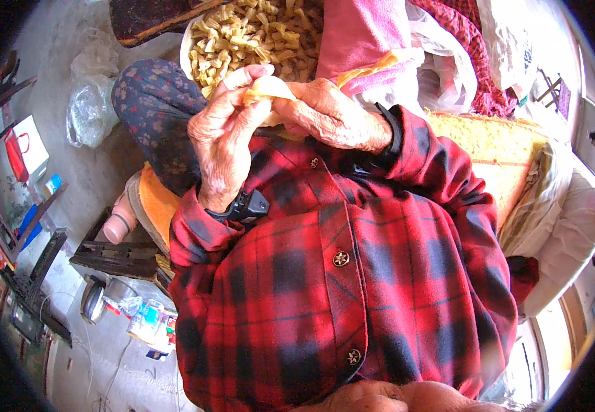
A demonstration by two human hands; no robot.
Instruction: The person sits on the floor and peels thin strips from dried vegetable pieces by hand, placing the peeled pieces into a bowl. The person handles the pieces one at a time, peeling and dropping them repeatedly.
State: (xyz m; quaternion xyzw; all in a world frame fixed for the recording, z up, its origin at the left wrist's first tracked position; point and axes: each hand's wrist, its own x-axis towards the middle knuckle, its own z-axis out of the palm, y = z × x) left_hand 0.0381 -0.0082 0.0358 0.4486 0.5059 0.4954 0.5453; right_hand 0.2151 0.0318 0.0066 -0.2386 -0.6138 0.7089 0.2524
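Observation:
A thin, pale yellow strip or sheet (pixel 269 91) is held between both hands. My left hand (pixel 222 134) pinches its left side between thumb and fingers, and my right hand (pixel 331 113) grips the other side, partly hiding it. Just beyond my hands is a white-rimmed round container (pixel 185 56) full of short, pale yellow-green folded or knotted pieces (pixel 256 38); what they are made of cannot be told. Another long orange-yellow strip (pixel 374 67) lies across pink cloth (pixel 364 31) to the right of the container.
My knee in dark floral trousers (pixel 155 113) is left of the container. A clear plastic bag (pixel 91 110) lies on the floor at left, near a pink bottle (pixel 119 221). Right are a white plastic bag (pixel 444 67), red patterned cloth (pixel 498 92) and a yellow padded seat cover (pixel 488 149).

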